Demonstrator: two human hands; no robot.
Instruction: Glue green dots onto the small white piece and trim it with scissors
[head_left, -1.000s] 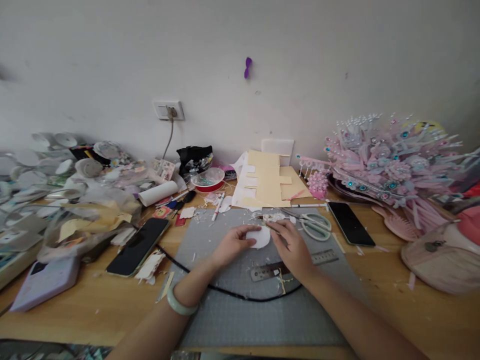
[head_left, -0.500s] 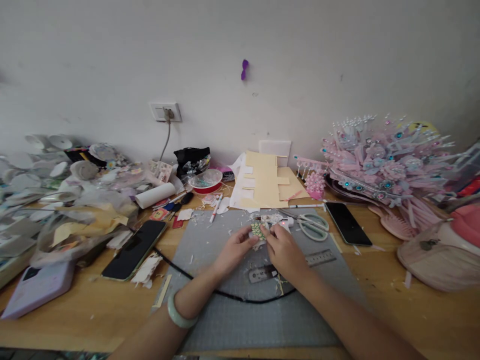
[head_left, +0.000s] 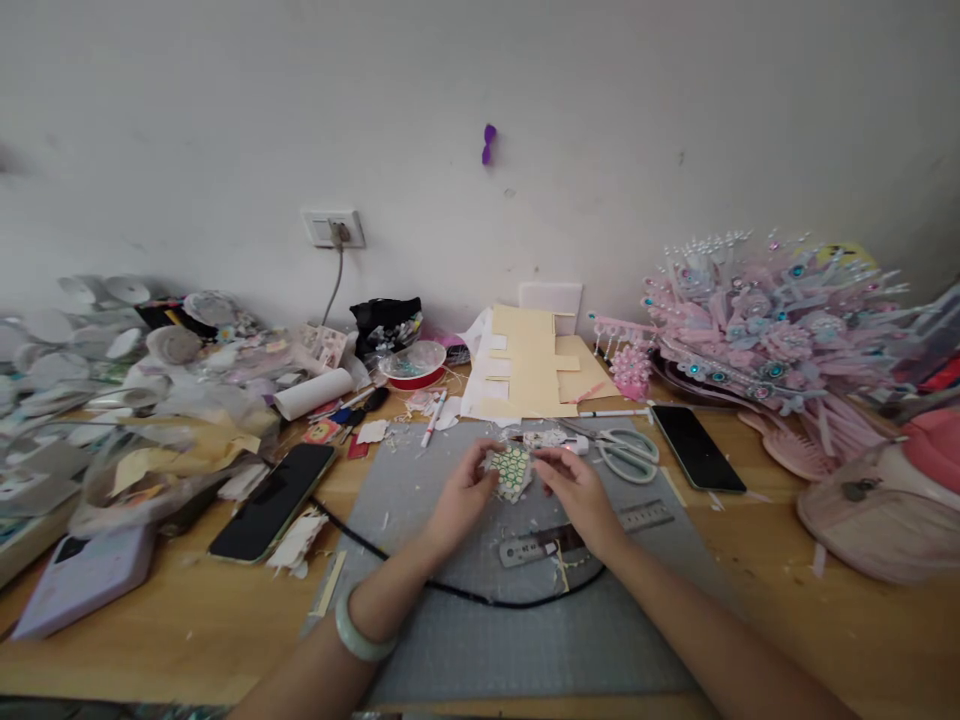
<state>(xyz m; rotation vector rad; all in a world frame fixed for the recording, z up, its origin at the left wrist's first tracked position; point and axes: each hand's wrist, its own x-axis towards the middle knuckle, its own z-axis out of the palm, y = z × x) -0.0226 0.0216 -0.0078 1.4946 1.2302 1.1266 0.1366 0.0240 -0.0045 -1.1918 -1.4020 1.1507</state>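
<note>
A small flat piece with a green and pale patterned face (head_left: 513,466) is held up between my hands over the cutting mat (head_left: 465,660). My left hand (head_left: 471,490) pinches its left edge between thumb and fingers, and a bracelet circles that wrist. At the right edge my right hand (head_left: 576,490) has its fingertips pressed together on the piece. Underneath my right hand lies a metal ruler (head_left: 525,548), partly covered. Beyond the fingers rest scissors (head_left: 628,455) and a small white device (head_left: 576,444).
Phones lie left (head_left: 274,500) and right (head_left: 697,448) of the mat. A black cable (head_left: 487,602) curves across it. Yellow card sheets (head_left: 529,360) stand at the back. Pink beaded ornaments (head_left: 757,330) pile up right, plastic bags (head_left: 180,460) left.
My right hand has drawn back to the right off the patterned piece's face, so more of it shows. My left hand keeps its grip. The view has shifted slightly.
</note>
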